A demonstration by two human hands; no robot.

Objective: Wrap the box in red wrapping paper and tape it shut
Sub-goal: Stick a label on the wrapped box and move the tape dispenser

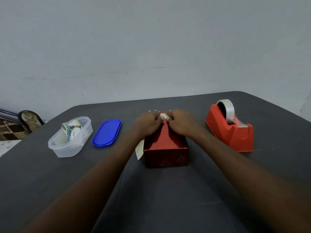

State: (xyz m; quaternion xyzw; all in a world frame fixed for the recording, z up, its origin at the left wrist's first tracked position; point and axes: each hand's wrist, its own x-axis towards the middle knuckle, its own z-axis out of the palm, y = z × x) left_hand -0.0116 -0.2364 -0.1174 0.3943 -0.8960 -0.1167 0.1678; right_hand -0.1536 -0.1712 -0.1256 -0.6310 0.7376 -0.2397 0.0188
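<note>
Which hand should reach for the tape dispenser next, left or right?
Probably the right hand: the red tape dispenser stands on its side of the wrapped box, nothing between. The left hand would have to cross over.

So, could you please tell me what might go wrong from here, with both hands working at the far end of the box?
1. Both hands press the far end of the red-wrapped box; if they lift early, the fold may spring open.
2. A pale flap sticks out at the box's left side, so that seam may be loose.
3. The tape dispenser stands apart to the right; reaching it frees one hand.
</note>
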